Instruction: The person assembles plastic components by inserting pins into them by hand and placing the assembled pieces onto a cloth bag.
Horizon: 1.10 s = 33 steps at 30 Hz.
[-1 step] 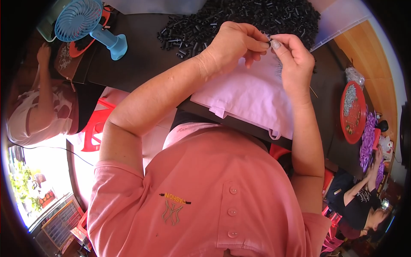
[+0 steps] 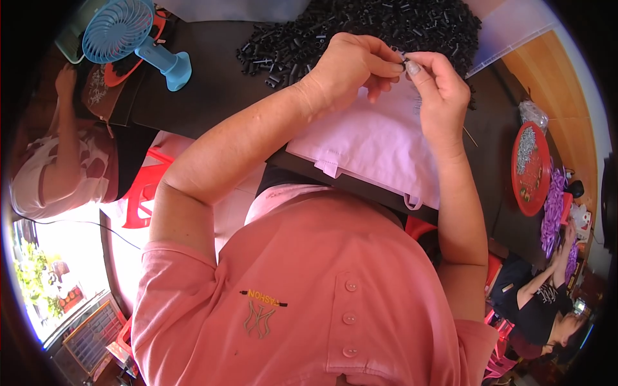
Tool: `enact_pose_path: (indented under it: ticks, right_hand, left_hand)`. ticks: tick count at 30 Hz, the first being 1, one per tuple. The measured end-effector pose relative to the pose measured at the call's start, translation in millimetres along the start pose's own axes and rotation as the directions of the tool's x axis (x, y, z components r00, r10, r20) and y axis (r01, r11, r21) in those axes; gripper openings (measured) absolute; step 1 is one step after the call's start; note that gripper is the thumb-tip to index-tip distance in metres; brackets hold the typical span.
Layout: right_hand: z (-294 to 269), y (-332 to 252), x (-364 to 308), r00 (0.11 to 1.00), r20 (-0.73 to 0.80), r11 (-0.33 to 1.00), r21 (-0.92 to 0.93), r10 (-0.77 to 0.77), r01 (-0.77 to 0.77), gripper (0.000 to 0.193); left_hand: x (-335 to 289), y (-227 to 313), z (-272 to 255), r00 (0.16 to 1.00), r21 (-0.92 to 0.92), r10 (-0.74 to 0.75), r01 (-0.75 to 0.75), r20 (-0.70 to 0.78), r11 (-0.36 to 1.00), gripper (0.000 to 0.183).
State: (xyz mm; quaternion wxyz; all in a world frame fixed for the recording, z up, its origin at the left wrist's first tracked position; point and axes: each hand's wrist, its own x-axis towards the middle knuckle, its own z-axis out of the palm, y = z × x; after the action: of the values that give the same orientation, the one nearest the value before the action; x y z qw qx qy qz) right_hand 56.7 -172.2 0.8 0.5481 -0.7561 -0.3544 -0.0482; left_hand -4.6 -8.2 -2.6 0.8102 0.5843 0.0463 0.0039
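Note:
My left hand and my right hand meet fingertip to fingertip above a pink cloth. Thumb and forefinger of each are pinched on a small black piece, mostly covered by the fingertips, so its exact kind is unclear. Just beyond my hands spreads a big heap of short black tube-like pieces. The cloth lies over the near table edge, with a small loop hanging down by my right forearm.
A blue handheld fan stands on the dark table at left. To the right are a red tray of small metal pieces and a purple bundle. One person sits at left; another at far right reaches toward the purple pieces.
My right hand has shifted very slightly left, still pinching. My left hand and the things on the table look the same.

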Motion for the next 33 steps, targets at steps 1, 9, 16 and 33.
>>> enact_pose_path:
  ticks: [1,9,16,33]
  right_hand:
    - [2,-2,-2,0.997,0.0,0.996,-0.04,-0.082,0.082,0.012]
    - [13,7,-4,0.918,0.007,0.845,-0.388,-0.397,0.368,0.031]
    - [11,10,-2,0.84,-0.03,0.739,-0.494,-0.541,0.458,0.028]
    - [4,2,-6,0.909,-0.034,0.868,-0.313,-0.415,0.385,0.025]
  left_hand:
    - [0,-1,-2,1.0,-0.046,-0.012,0.012,-0.003,0.999,0.013]
    - [2,-3,0,0.999,-0.134,-0.049,0.046,-0.019,0.99,0.011]
    - [3,-5,-5,0.992,-0.146,-0.089,0.101,0.089,0.984,0.015]
    - [-5,9,7,0.993,0.041,0.037,-0.042,0.115,0.998,0.018]
